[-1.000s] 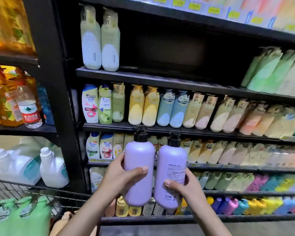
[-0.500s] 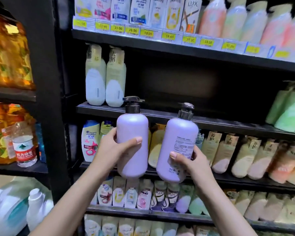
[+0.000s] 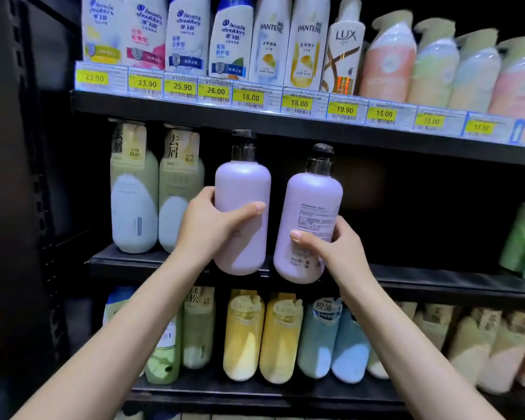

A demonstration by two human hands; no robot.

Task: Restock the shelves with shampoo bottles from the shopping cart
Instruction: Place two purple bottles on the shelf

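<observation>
Hands first: the left hand [image 3: 208, 225] wraps round the middle of a smooth lilac plastic pump bottle with a black pump head, the left lilac bottle [image 3: 242, 218], thumb across its front and fingers behind. The right hand [image 3: 335, 248] grips a second bottle of the same kind, the right lilac bottle [image 3: 311, 225], low on its body, thumb over the printed back label. Both bottles are held upright, the right one tilted slightly, side by side and just apart, in front of the black metal middle shelf [image 3: 437, 280]; their bases hang at the level of its front edge, and whether they touch it cannot be told.

On that shelf, to the left of the left bottle, stand two pale green bottles with cream paper caps [image 3: 156, 189]; the space behind and to the right of the held bottles is dark. Yellow price tags [image 3: 249, 97] run along the upper shelf edge, under a row of white shampoo bottles [image 3: 231, 37]. Below, yellow bottles [image 3: 262, 336] and blue bottles [image 3: 334, 341] line the lower shelf.
</observation>
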